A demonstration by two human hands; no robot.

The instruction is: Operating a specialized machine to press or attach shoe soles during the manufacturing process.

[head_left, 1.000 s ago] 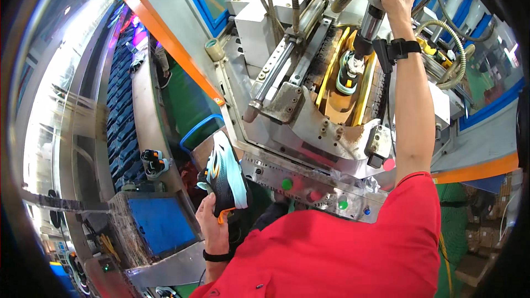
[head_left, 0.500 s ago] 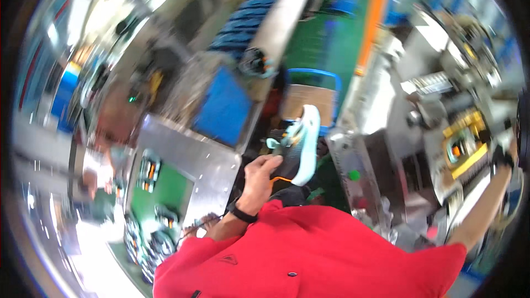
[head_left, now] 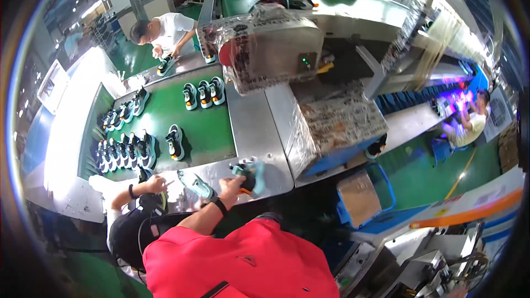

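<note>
My left hand (head_left: 229, 189), with a black band at the wrist, is closed on a dark sneaker (head_left: 252, 179) with a pale blue sole and an orange accent. The sneaker is blurred and held over the metal edge of the conveyor table (head_left: 276, 176). Just left of my hand, a pale blue shoe (head_left: 196, 185) lies on that metal edge. My right hand does not show in the current picture.
A co-worker in a black cap (head_left: 128, 237) is close at my left, a hand (head_left: 155, 184) over the table. Several sneakers (head_left: 131, 152) stand on the green belt (head_left: 207, 135). Ahead is a plastic-wrapped machine (head_left: 270, 49); a blue-framed cart (head_left: 359, 198) stands at right.
My view has swung left, from the machine at the right to the conveyor table. My left hand has carried the sneaker over the table's edge. My right hand has left the picture.
</note>
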